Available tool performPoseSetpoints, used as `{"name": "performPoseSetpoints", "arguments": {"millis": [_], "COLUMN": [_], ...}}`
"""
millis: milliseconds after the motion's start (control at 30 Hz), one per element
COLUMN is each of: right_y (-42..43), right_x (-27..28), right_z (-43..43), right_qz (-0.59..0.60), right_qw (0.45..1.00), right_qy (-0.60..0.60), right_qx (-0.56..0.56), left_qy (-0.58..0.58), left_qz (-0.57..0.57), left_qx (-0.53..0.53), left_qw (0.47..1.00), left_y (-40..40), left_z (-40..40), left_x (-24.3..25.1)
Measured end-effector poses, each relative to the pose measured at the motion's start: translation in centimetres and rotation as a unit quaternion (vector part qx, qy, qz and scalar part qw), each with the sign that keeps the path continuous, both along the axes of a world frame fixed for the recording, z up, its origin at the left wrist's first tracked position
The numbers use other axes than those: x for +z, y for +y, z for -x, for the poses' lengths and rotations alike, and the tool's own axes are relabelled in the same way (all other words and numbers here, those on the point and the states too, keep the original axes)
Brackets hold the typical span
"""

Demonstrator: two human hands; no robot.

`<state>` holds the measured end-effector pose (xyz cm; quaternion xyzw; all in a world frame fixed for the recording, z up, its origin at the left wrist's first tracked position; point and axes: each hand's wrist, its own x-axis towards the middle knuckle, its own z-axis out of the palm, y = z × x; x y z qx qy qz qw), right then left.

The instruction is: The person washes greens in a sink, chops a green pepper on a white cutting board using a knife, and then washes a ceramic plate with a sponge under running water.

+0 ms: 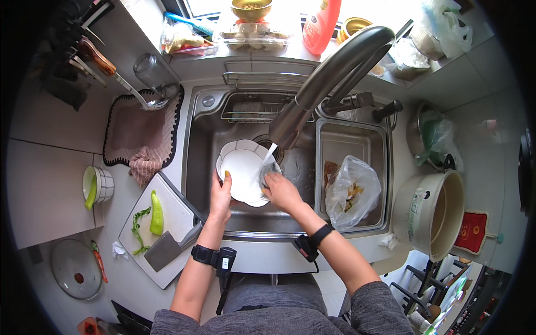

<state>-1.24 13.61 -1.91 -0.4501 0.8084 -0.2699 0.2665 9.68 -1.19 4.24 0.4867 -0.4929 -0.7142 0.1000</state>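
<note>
Over the left basin of the steel sink [205, 167], my left hand [221, 192] grips the left rim of a white scalloped plate [240, 171]. My right hand [282, 190] presses a grey scrubber [270, 168] against the plate's right side; its exact kind is hard to make out. A stream of water [270, 154] runs from the faucet [289, 121] onto the scrubber and plate. Behind the plate, the drain [264, 140] is partly covered.
Left stands a cutting board [167, 264] with a cleaver [165, 251] and a green pepper [156, 213]. A steel tray [351, 127] in the right basin holds a plastic bag of scraps [351, 197]. A large pot [423, 213] is at right. The arching faucet overhangs the basin.
</note>
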Motion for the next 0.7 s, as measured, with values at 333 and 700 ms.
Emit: {"name": "performPoseSetpoints", "arguments": {"millis": [333, 700], "right_y": [-2.1, -0.6], "right_x": [4.6, 5.3], "right_z": [-2.9, -1.4], "right_qz": [0.157, 0.18], "right_qw": [0.957, 0.975], "right_qy": [-0.228, 0.124], "right_qx": [0.084, 0.047], "left_qy": [0.011, 0.03], "left_qz": [0.022, -0.089], "left_qx": [0.053, 0.121], "left_qw": [0.998, 0.988], "left_y": [-0.5, 0.3], "left_z": [-1.6, 0.3], "left_x": [-5.1, -2.5]}}
